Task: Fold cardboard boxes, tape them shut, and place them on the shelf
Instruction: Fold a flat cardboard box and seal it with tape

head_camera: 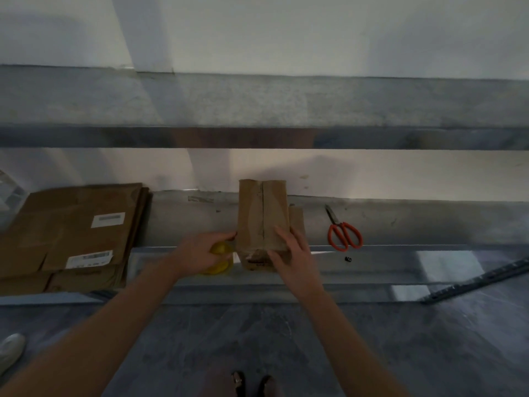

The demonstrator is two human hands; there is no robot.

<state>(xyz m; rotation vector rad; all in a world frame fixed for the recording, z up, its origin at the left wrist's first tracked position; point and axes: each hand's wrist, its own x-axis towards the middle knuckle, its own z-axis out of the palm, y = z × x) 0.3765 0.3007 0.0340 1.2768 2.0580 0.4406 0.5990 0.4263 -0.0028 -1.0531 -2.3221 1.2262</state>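
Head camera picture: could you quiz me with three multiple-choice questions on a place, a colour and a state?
1. Where are the scissors relative to the box?
A) right of it
B) left of it
C) on it

2. What colour is the tape roll?
A) blue
B) yellow
C) white

3. What is the left hand doing?
A) hanging idle
B) holding scissors
C) gripping the tape roll

Answers:
1 A: they lie apart from it, on its right.
2 B: yellow shows under the fingers.
3 C: its fingers curl round the roll.

The left hand covers most of the yellow roll (labels on the flat cardboard blur).
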